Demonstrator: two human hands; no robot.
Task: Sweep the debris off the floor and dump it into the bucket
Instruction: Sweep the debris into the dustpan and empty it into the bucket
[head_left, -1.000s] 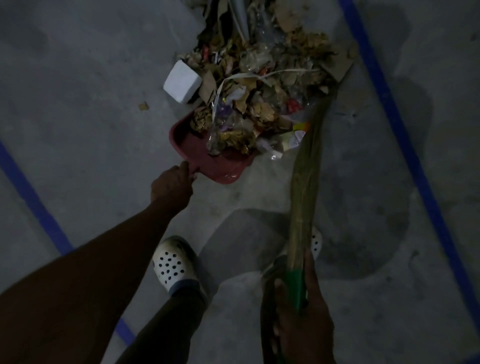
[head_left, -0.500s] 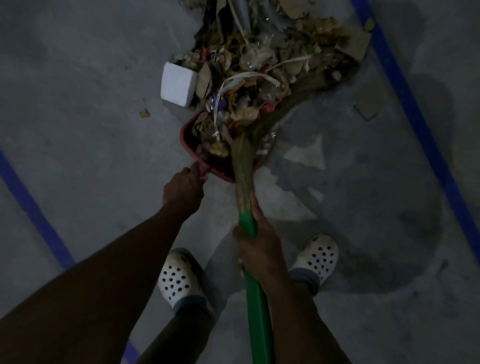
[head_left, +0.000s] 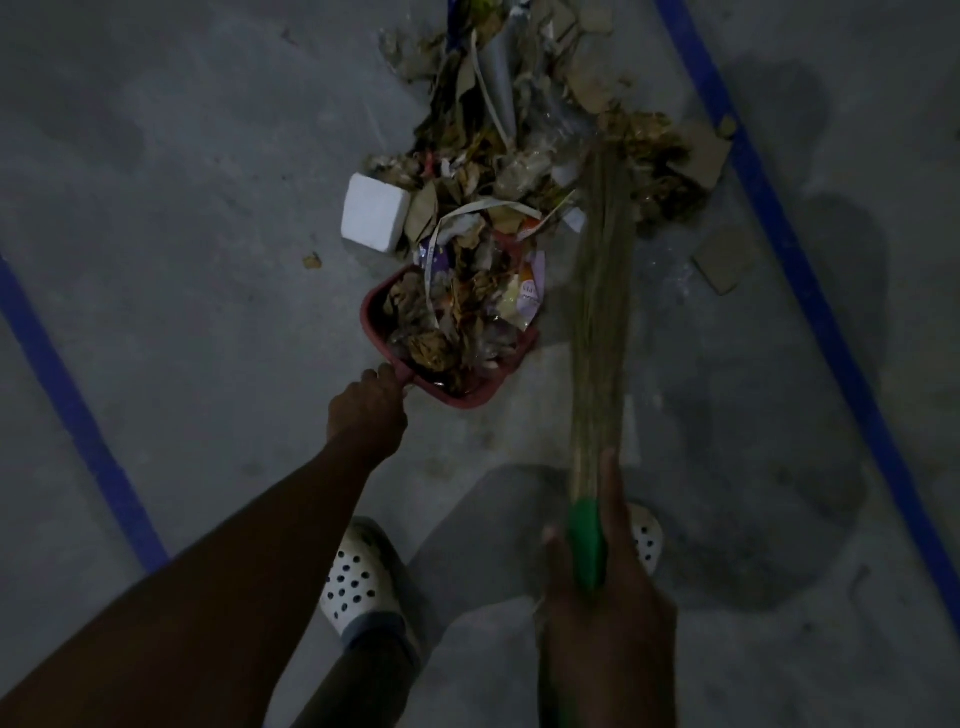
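Observation:
A pile of debris (head_left: 524, 156), dry leaves, wrappers, strips and cardboard scraps, lies on the grey floor ahead. A red dustpan (head_left: 470, 392) sits at its near edge, heaped with leaves and wrappers. My left hand (head_left: 366, 413) grips the dustpan's handle. My right hand (head_left: 605, 587) holds the green handle of a grass broom (head_left: 600, 312). The bristles stretch forward along the dustpan's right side and their tips rest in the pile's right part. No bucket is in view.
A white foam block (head_left: 375, 213) lies at the pile's left edge. A cardboard scrap (head_left: 722, 265) sits alone to the right. Blue tape lines (head_left: 795, 270) cross the floor on both sides. My white clogs (head_left: 358, 582) stand just behind the dustpan.
The broom swept across over the dustpan, pushing more debris in, then swung back to the right side. My right hand drew back toward me. The left hand kept its hold on the dustpan.

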